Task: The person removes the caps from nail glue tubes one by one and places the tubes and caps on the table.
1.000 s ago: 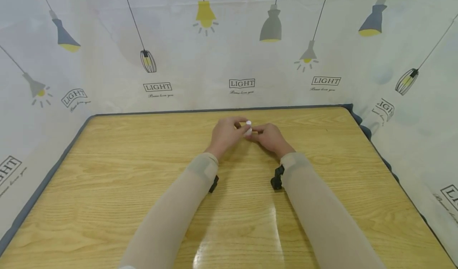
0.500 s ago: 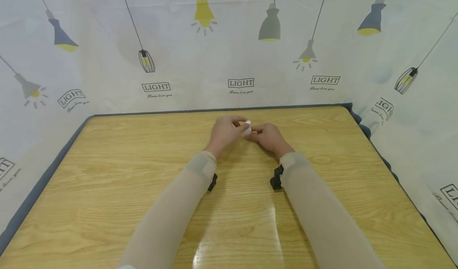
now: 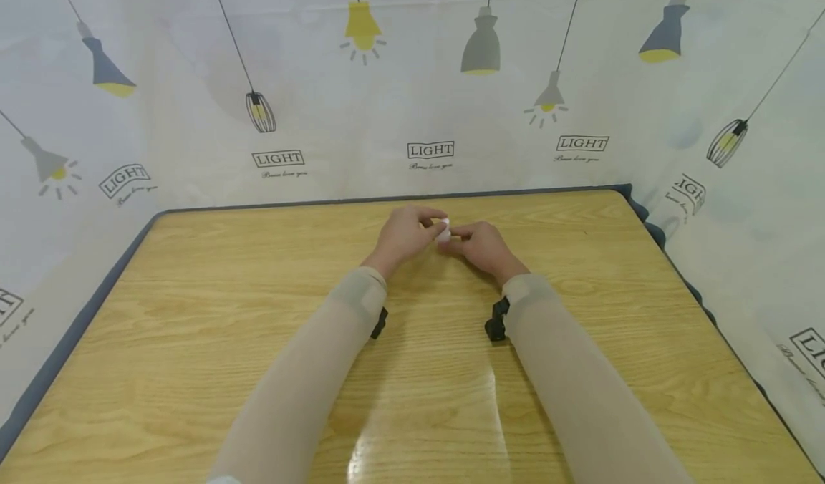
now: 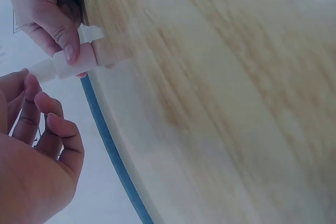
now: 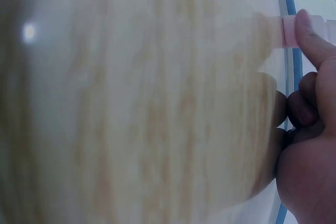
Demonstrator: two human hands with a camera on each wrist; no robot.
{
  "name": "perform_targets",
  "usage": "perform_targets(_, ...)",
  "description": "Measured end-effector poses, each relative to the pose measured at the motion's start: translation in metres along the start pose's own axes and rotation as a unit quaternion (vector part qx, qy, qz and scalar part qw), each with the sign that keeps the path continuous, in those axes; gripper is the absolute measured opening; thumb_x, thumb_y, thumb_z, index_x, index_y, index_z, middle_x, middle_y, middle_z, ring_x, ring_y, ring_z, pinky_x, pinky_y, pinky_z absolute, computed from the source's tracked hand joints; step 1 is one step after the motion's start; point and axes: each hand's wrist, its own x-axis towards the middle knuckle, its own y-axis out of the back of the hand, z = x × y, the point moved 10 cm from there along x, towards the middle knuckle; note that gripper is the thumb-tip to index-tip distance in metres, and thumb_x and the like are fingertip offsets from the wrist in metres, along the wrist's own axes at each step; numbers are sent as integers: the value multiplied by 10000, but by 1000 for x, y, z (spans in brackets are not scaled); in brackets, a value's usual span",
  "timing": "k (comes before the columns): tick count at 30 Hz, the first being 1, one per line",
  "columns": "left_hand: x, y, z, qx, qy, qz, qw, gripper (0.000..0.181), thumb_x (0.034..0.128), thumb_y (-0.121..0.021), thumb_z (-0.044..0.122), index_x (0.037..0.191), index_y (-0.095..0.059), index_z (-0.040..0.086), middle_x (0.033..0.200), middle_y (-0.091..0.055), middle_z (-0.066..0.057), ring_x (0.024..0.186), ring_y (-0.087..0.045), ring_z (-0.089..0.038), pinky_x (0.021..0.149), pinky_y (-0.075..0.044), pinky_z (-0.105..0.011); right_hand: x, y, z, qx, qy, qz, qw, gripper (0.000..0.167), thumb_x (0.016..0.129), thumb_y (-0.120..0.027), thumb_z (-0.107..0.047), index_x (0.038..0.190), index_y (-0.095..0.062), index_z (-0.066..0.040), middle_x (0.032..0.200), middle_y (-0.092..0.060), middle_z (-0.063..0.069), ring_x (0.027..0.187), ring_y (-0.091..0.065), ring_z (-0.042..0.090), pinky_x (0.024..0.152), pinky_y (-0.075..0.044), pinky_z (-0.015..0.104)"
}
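One small, pale cylindrical bottle [image 4: 86,60] with a narrower whitish top [image 4: 44,71]

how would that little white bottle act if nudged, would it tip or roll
The little white bottle would likely tip easily, being tall and narrow. Its sides look rounded, so it might roll once down. It's probably fairly stiff: no dent shows where the right hand pinches it.

Arms [image 3: 303,376], two, long-sleeved, extended toward the desk's [image 3: 193,291] far edge. Left hand [image 3: 404,237], fingertips pinching. Right hand [image 3: 486,246], thumb pressing, some fingers curled.
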Motion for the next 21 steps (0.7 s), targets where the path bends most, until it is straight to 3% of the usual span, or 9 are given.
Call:
perform_targets(11,-2,3,2,29,39,96,9999,339,1029,-709,429,1280,-778,211,1058,-774,-22,867,-654,-179,697,-503,-308,0,1,0,-21,3,32,10000,505,976,-762,-476,1394,-718,-197,1489,-652,156,1426,-581,369,1185,-465,559)
perform_targets(17,-1,0,3,-29,-70,-114,9999,385,1055,-680,386,1396,-716,210,1056,-777,-37,833,-641,-188,679,-490,-303,1,1,-1,-103,65,8,9999,482,997,-744,-452,1413,-703,-212,1494,-650,150,1423,-585,351,1180,-473,544)
perform_targets(21,-1,-1,4,64,-60,-204,9998,345,1062,-669,376,1363,-736,220,1074,-770,-36,850,-641,-187,688,-500,-306,0,1,-1,-32,65,23,10000,472,995,-751,-440,1406,-709,-211,1482,-661,144,1414,-593,345,1171,-481,539)
